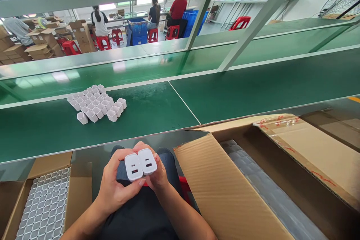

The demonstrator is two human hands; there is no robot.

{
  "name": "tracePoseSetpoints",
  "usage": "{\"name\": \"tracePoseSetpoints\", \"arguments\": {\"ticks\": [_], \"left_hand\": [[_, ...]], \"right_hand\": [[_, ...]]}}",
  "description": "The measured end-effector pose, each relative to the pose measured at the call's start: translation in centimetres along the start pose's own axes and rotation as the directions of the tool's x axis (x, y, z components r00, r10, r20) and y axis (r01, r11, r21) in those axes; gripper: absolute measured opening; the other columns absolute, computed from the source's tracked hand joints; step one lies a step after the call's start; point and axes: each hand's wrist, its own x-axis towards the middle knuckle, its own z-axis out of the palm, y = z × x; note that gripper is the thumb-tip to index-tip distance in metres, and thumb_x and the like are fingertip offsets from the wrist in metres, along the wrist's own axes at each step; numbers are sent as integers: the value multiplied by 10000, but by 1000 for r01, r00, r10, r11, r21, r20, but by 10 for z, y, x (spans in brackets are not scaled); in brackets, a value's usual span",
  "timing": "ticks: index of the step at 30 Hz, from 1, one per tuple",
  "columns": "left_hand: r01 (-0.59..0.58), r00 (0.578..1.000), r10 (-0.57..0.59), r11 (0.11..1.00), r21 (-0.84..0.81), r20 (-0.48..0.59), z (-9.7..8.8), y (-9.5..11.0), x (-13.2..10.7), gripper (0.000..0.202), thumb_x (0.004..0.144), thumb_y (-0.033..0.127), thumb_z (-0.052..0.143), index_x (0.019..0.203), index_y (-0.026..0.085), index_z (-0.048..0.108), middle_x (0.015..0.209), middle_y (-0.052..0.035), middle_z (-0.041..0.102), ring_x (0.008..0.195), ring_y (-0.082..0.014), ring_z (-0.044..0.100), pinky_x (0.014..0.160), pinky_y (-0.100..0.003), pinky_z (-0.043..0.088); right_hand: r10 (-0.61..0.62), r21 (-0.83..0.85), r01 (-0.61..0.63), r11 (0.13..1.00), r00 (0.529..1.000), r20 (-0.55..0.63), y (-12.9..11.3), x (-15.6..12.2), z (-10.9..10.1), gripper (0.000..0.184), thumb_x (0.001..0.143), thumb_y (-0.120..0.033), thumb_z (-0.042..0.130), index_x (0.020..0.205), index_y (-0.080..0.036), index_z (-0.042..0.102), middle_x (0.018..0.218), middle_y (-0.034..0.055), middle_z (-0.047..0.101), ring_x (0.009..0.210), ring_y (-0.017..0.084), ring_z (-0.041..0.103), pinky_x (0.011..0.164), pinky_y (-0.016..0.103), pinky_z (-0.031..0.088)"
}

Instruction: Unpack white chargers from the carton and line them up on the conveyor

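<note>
Two white charger housings (pixel 140 164) are held side by side above my lap, their port faces turned up towards me. Each face has a small slot and a larger rectangular opening. My left hand (pixel 115 178) wraps round the left housing, thumb along its lower edge. Around the right housing closes my right hand (pixel 158 176), its fingers partly hidden behind. On the green bench beyond stands a cluster of white open-topped housings (pixel 92 101), with a short row of several more at its right side.
At lower left, an open carton (pixel 77 195) holds tight rows of white housings (pixel 45 202). A larger open carton (pixel 225 187) at right contains plastic-wrapped trays (pixel 261 183). Metal posts (pixel 253 26) rise from the bench. People sit on red stools (pixel 103 42) farther back.
</note>
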Motion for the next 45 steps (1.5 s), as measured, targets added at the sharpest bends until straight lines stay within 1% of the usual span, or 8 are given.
{"name": "tracePoseSetpoints", "arguments": {"ticks": [7,13,16,19,27,31,35,45], "left_hand": [[-5,1000,5,999,34,0,0,1,-1,452,788,189,701,1198,297,544,1091,-4,629,971,-148,606,835,-218,496],[11,1000,-11,1000,22,3,0,1,-2,484,774,149,688,1206,304,533,1094,-6,619,959,-150,603,818,-226,499],[-11,1000,11,1000,13,3,1,0,-3,501,772,143,684,1219,307,528,1115,-11,616,956,-151,601,806,-229,499],[-41,999,41,999,4,0,2,-1,-3,506,771,139,680,1223,307,528,1140,-18,614,1002,-161,598,821,-234,497],[-70,998,70,997,-20,4,2,-4,-3,469,778,172,716,1198,286,542,1093,-32,612,1009,-182,599,838,-270,503],[-100,995,100,995,-18,-3,3,-4,-2,454,793,212,734,1199,287,544,1066,-36,620,966,-182,594,814,-282,504],[-119,993,119,993,-16,-9,3,-4,-3,461,794,233,742,1207,286,543,1065,-40,628,974,-189,593,817,-288,506],[-124,992,124,992,-12,0,3,-6,-3,473,799,248,743,1222,283,533,1082,-48,631,986,-191,592,823,-297,507]], "right_hand": [[-25,8,25,1000,1000,9,1,0,-1,451,906,-654,535,983,-274,765,853,22,521,679,149,438,615,271,347],[-7,32,6,999,1000,13,2,1,-2,446,890,-664,557,993,-285,768,841,16,507,684,143,435,626,267,354],[5,56,-6,998,1000,25,1,1,-2,435,885,-662,570,1034,-299,758,847,14,516,682,139,438,624,260,352],[5,56,-7,998,1000,30,0,0,-2,436,871,-666,589,1046,-302,751,841,14,523,682,140,441,626,258,352],[38,6,-38,999,999,-24,2,1,-4,520,790,-738,617,938,-253,732,799,18,502,649,153,418,617,285,377],[29,-16,-30,999,999,-28,1,0,-4,517,783,-739,619,912,-250,729,796,21,505,656,158,428,626,293,377],[38,-52,-41,998,998,-47,-2,0,-4,549,762,-767,613,880,-241,717,794,28,517,656,165,434,634,310,398],[6,-3,-6,1000,1000,-6,-1,0,-5,489,802,-721,618,907,-256,728,795,16,489,654,152,408,634,290,362]]}}
